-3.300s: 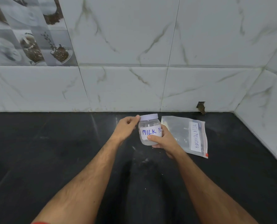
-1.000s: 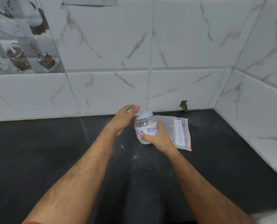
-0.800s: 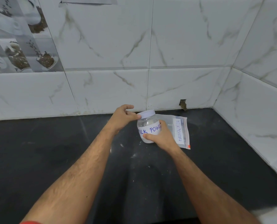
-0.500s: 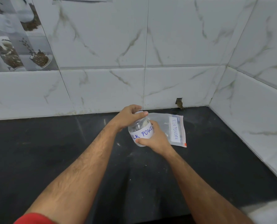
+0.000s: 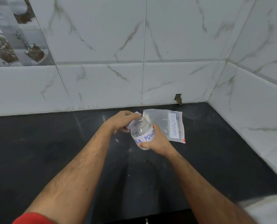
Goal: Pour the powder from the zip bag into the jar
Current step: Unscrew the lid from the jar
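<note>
A clear jar [image 5: 141, 132] with a white label reading MILK POWDER is held tilted above the black counter [image 5: 53, 151]. My right hand [image 5: 157, 141] grips its body from the right. The jar's mouth is uncovered. My left hand [image 5: 121, 122] holds the white lid [image 5: 131, 123] just left of the mouth, mostly hidden by the fingers. The zip bag [image 5: 163, 125], clear with a MILK POWDER label, lies flat on the counter behind and right of the jar.
White marble-look tiled walls [image 5: 150, 78] rise at the back and on the right, meeting in a corner. A small chipped hole [image 5: 178, 99] sits at the base of the back wall. A few white specks dust the counter near the jar.
My left hand closed over the lid and has taken it off the jar, moving it to the left. The jar now tilts with its mouth bare. The bag has not moved.
</note>
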A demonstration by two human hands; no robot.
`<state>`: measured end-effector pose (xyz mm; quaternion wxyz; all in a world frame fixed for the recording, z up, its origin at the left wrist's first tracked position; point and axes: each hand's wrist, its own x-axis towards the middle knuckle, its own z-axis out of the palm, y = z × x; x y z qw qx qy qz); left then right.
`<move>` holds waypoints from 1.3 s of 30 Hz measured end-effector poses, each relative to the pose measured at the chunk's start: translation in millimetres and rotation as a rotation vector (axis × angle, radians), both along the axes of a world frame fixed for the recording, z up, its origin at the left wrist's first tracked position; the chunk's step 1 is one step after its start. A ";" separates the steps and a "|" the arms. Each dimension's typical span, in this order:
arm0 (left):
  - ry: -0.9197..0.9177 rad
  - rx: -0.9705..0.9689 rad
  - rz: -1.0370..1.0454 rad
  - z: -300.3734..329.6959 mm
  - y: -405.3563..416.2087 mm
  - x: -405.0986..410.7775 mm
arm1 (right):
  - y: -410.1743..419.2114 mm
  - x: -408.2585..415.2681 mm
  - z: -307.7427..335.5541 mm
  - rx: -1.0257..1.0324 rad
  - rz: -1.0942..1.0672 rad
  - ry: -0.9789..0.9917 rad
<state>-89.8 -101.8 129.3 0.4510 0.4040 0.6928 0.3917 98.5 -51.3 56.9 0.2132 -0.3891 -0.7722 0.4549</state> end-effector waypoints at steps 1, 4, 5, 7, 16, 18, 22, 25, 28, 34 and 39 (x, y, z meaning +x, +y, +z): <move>-0.163 -0.012 0.060 -5.5 -3.7 -3.3 | -0.6 1.4 -2.2 -0.020 -0.003 0.004; -0.577 -0.049 0.221 -29.3 -18.3 -18.2 | -3.5 2.7 -7.3 -0.052 -0.022 0.040; -0.663 -0.059 0.256 -39.6 -24.3 -23.7 | -4.5 1.8 -9.0 -0.055 -0.033 0.058; -0.739 -0.081 0.314 -59.4 -38.2 -31.2 | -6.7 0.2 -11.8 -0.061 -0.073 0.081; -0.303 -0.224 0.557 -127.0 -97.8 -49.4 | -23.1 -4.7 -40.9 -0.119 -0.180 0.080; -0.172 -0.244 0.593 -136.5 -105.3 -52.7 | -28.5 -6.6 -46.3 -0.135 -0.185 0.084; 0.150 -0.336 0.612 -142.4 -113.8 -52.0 | -38.9 -11.0 -53.8 -0.152 -0.144 0.096; 0.451 -0.430 0.530 -142.0 -119.7 -47.5 | -43.1 -14.0 -60.0 -0.133 -0.118 0.125; 0.611 -0.448 0.475 -147.0 -120.7 -44.4 | -47.4 -18.0 -63.2 -0.110 -0.107 0.117; 0.710 -0.418 0.443 -149.0 -121.3 -42.7 | -50.7 -23.2 -72.2 -0.093 -0.093 0.026; 0.595 -0.126 0.406 -143.8 -112.0 -37.3 | -52.1 -31.8 -78.1 -0.096 -0.082 -0.008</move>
